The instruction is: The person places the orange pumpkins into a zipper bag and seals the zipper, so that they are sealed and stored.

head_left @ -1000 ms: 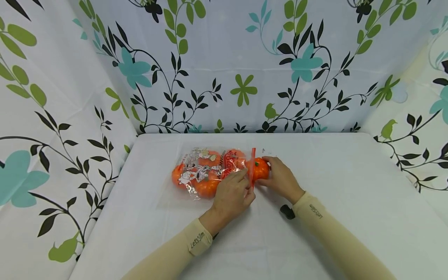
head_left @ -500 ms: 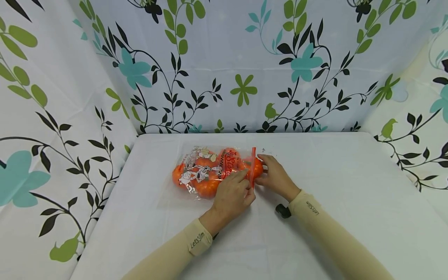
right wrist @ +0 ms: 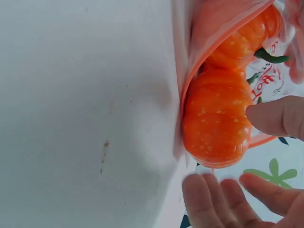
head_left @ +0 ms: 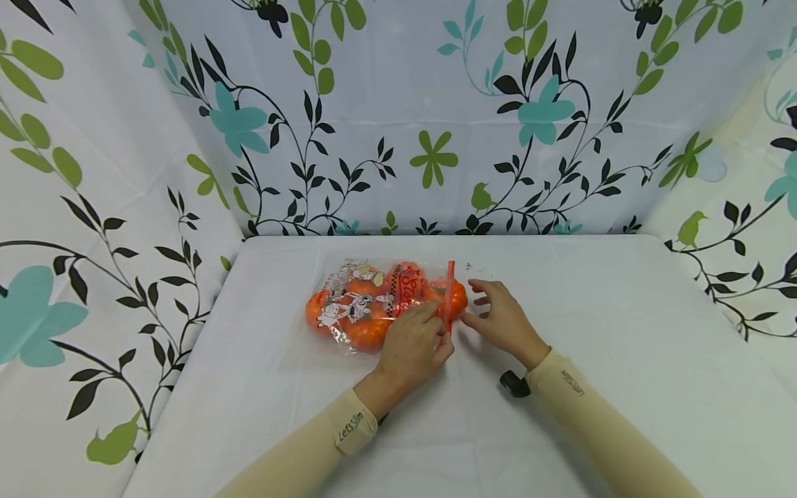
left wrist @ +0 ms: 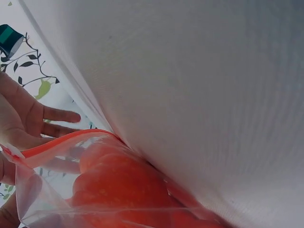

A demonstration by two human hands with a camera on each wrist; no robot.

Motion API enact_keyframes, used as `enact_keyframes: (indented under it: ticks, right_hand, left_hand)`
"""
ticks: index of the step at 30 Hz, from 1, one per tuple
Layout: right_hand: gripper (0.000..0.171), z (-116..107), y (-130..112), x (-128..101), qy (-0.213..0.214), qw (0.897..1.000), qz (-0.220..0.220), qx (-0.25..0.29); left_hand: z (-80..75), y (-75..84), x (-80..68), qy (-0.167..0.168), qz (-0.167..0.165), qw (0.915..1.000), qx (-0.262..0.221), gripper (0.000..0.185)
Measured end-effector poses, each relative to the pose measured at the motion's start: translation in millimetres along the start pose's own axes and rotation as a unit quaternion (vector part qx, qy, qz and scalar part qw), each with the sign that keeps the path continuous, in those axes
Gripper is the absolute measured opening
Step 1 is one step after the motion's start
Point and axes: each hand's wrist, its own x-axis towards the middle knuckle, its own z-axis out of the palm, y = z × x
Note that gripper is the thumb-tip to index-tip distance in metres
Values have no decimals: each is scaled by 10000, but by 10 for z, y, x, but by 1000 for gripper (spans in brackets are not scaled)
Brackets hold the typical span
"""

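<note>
A clear zip bag (head_left: 355, 310) with a red-orange zip edge (head_left: 451, 277) lies on its side, holding several small orange toy pumpkins. My left hand (head_left: 412, 339) holds the bag at its mouth, index finger along the top film. One pumpkin (right wrist: 216, 123) sits in the opening, partly past the zip edge; a second pumpkin (right wrist: 232, 50) with a green stem is deeper inside. Just right of the mouth is my right hand (head_left: 503, 317), fingers spread and holding nothing. In the right wrist view its thumb (right wrist: 280, 116) overlaps the front pumpkin's side.
A white cloth covers the table (head_left: 598, 332), its far edge meeting a leaf-patterned curtain (head_left: 380, 104). Similar patterned cloth hangs at both sides. A black wrist camera (head_left: 515, 384) sits under the right wrist.
My right hand pushed the front pumpkin leftward into the bag's mouth, then let go and drew back a little to the right. The left hand stays in place.
</note>
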Motion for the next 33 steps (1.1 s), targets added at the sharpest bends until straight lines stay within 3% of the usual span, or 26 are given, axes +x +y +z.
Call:
enact_keyframes:
  ticks: [7,16,24,33]
  right_hand:
    - [67,20,12,-16,-522,9961,431,560]
    - [69,57,-6,63,-808,9891,289,1194]
    - [63,88,-8,130,-895,9833,239,1567]
    - [63,121,5,207,-914,9788,429,1785]
  left_hand:
    - [4,0,2,45,17,10000,21,11]
    - [-9,-12,-14,-53,92,9998,-174,11]
    - [-34,-14,-20,-340,85,9993,-158,17]
    - [-29,-21,-20,-374,117,9992,-63,21]
